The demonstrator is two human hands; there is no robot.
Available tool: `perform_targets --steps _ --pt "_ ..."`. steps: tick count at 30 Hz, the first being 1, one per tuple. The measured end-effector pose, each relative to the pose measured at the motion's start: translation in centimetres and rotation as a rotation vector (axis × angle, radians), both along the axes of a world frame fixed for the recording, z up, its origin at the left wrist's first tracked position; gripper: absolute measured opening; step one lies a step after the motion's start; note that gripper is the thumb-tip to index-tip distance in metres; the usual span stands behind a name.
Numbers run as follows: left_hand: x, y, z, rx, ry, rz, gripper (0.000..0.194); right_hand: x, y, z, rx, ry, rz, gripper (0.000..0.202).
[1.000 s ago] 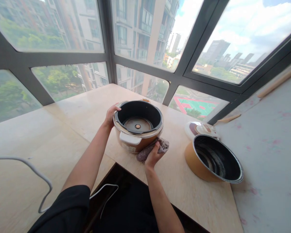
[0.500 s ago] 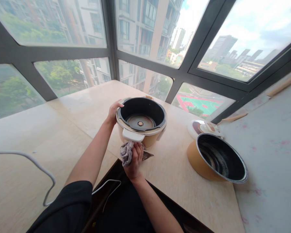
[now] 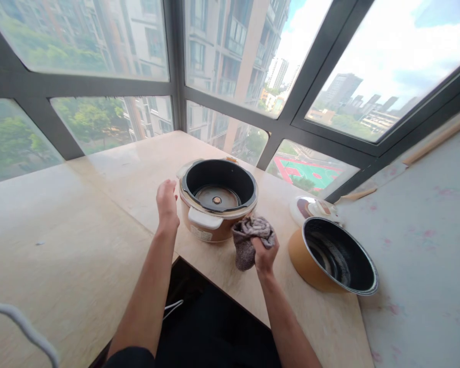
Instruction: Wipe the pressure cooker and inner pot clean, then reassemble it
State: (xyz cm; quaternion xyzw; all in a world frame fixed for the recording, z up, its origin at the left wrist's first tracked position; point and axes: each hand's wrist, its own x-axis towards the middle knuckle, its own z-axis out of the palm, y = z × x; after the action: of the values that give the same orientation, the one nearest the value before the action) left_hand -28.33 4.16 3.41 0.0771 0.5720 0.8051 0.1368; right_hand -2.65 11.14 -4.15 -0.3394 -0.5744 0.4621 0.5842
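An electric pressure cooker base point(image 3: 214, 232) stands upright on the counter, its dark inside bare down to the heating plate. Just left of its rim is my left hand point(image 3: 167, 204), apart from it, holding nothing, fingers raised and loosely extended. My right hand point(image 3: 266, 250) grips a bunched grey-brown cloth point(image 3: 249, 245) in front of the cooker's right side. Whether the cloth touches the cooker wall I cannot tell. To the right, a golden inner pot point(image 3: 306, 260) with a dark inside leans tilted, its mouth towards me.
The cooker's white and brown lid point(image 3: 306, 207) lies behind the inner pot. A white cable point(image 3: 23, 327) runs along the lower left of the pale counter point(image 3: 80, 245). Windows border the back, and a papered wall point(image 3: 417, 255) rises at right.
My left hand has let go of the cooker's rim and moved slightly left. My right hand has carried the cloth from under the front handle to the right. The cooker has turned slightly.
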Motion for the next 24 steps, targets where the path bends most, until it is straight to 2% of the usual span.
perform_targets --steps 2,4,6,8,10,13,18,24 --pt "3.5 -1.4 -0.1 -0.010 -0.043 0.015 0.048 0.2 3.1 2.0 -0.083 0.180 -0.091 0.035" --pt "7.0 -2.2 -0.5 -0.023 -0.026 -0.081 0.068 -0.1 6.5 4.1 -0.125 0.333 -0.107 0.031" --pt "9.6 -2.5 -1.0 -0.062 0.015 -0.086 0.089 -0.7 9.8 6.1 -0.218 0.423 -0.036 0.028" --pt "11.1 -2.4 -1.6 -0.117 0.062 -0.081 0.109 -1.6 12.9 7.8 -0.329 0.417 0.107 0.026" --pt "11.6 -2.1 -2.0 -0.144 0.085 -0.059 0.119 -2.6 15.5 9.0 -0.412 0.328 0.264 0.024" --pt "11.6 -1.8 -2.1 -0.142 0.074 -0.027 0.122 -4.2 18.8 10.0 -0.505 0.138 0.434 0.020" --pt "12.0 -2.0 -1.8 -0.097 0.042 -0.042 0.112 -7.2 22.7 9.9 -0.587 0.005 0.532 0.013" --pt "11.9 -2.5 -1.7 -0.071 0.038 -0.063 0.109 -10.6 25.4 10.0 -0.705 -0.164 0.708 0.022"
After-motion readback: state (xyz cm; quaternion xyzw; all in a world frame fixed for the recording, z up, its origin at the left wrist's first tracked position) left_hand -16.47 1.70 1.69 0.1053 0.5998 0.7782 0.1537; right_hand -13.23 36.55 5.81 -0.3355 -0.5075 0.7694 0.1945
